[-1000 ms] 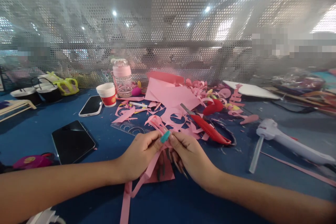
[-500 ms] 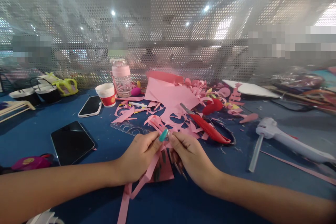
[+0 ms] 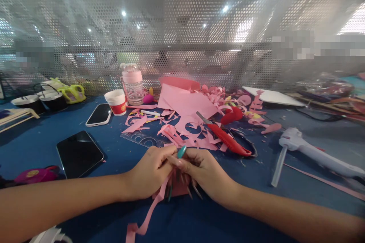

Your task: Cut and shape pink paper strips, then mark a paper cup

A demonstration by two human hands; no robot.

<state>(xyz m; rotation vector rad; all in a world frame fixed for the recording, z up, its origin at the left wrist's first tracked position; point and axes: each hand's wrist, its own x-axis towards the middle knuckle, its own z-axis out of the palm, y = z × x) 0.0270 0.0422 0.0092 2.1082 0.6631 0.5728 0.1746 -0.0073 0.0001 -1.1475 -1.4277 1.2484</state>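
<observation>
Above the near part of the blue table, my left hand (image 3: 152, 172) and my right hand (image 3: 209, 171) meet, fingertips pressed together. A long pink paper strip (image 3: 152, 214) is pinched in my left fingers and trails down towards the table's near side. My right thumb and fingers close on the same spot, where the upper end of the strip is hidden by the fingers. Under the hands lies a flat pink paper piece (image 3: 181, 189), mostly covered. Just beyond them are a clear stencil ruler (image 3: 139, 139) and curled pink paper strips (image 3: 171, 133).
Red-handled scissors (image 3: 225, 138) lie right of the pink paper sheets (image 3: 185, 102). A glue gun (image 3: 313, 148) rests at the right. On the left are two phones (image 3: 80, 153), paper cups (image 3: 116, 101) and a pink-lidded bottle (image 3: 132, 83). A perforated metal screen (image 3: 182, 19) stands behind.
My fingers have shifted, with the right thumb now crossing over towards the left hand. The hanging strip has moved and bends differently. Things on the table stay put.
</observation>
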